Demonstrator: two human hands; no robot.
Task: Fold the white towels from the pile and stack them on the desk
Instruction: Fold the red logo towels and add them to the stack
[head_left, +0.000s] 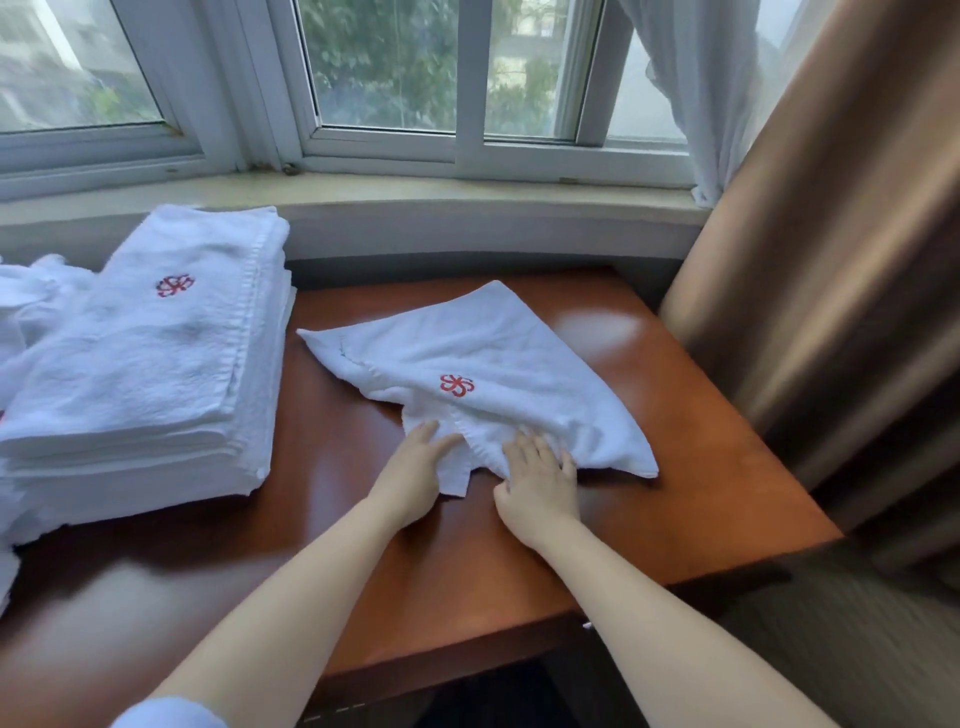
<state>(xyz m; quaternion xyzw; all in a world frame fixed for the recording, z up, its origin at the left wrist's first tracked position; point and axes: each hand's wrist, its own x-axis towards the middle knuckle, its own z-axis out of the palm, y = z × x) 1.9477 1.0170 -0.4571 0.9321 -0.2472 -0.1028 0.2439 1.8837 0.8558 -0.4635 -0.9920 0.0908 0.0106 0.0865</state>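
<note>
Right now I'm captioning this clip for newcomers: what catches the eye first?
Both hands, left hand and right hand, press the near edge of a rumpled white towel with a red emblem mid-desk. A tall stack of folded white towels sits left on the glossy reddish-brown wooden desk.

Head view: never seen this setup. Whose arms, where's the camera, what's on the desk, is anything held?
There is no machine here: a person works with two bare hands, and the single wide-angle camera sits on their head, looking forward and down. On the reddish-brown wooden desk lies a loosely spread white terry towel with a red embroidered logo. The left hand and the right hand both rest flat on its near edge, fingers fairly straight, gripping nothing. To the left stands a stack of folded white towels, and unfolded white cloth shows at the far left edge. Behind are a window and a brown curtain.
</note>
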